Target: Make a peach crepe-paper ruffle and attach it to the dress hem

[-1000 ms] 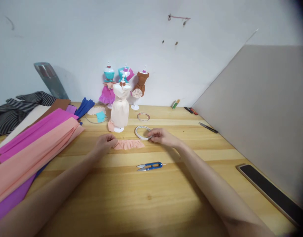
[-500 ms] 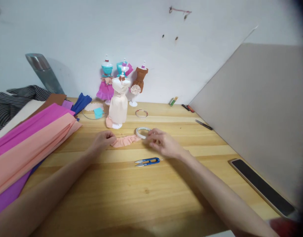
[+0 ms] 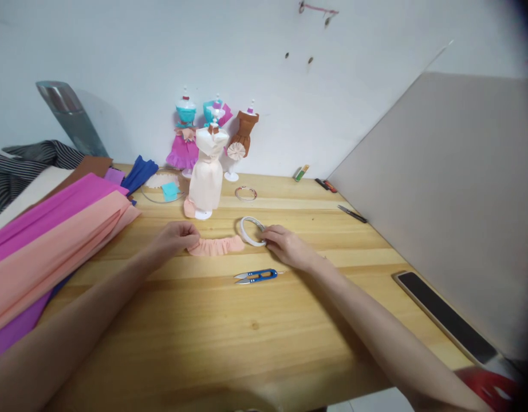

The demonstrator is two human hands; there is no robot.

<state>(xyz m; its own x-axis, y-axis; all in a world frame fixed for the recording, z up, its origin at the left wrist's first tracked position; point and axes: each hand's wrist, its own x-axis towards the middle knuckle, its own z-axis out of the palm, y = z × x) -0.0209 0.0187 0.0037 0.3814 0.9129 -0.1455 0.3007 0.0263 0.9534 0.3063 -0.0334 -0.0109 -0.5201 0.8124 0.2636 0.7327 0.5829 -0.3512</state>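
Between my hands lies a gathered strip of peach crepe paper (image 3: 216,246) with ruffled folds. My left hand (image 3: 178,236) pinches the strip's left end. A white roll of tape (image 3: 248,233) is tilted up off the table at the strip's right end, and my right hand (image 3: 285,245) grips its right rim with fingers closed. Blue thread snips (image 3: 257,276) lie just in front, blades pointing left. Behind the strip stands a small dress form in a cream dress (image 3: 207,177), with a peach piece at its lower left.
More dressed mini forms, one in brown (image 3: 245,131), stand against the wall. Folded crepe sheets (image 3: 62,252) cover the left side near a bottle (image 3: 75,120). A bracelet-like ring (image 3: 245,193), a dark pen-like tool (image 3: 352,214) and a phone (image 3: 446,317) lie to the right.
My right hand has closed on the tape roll and tipped it up from lying flat. My left hand keeps its pinch on the peach strip. The view has shifted slightly.
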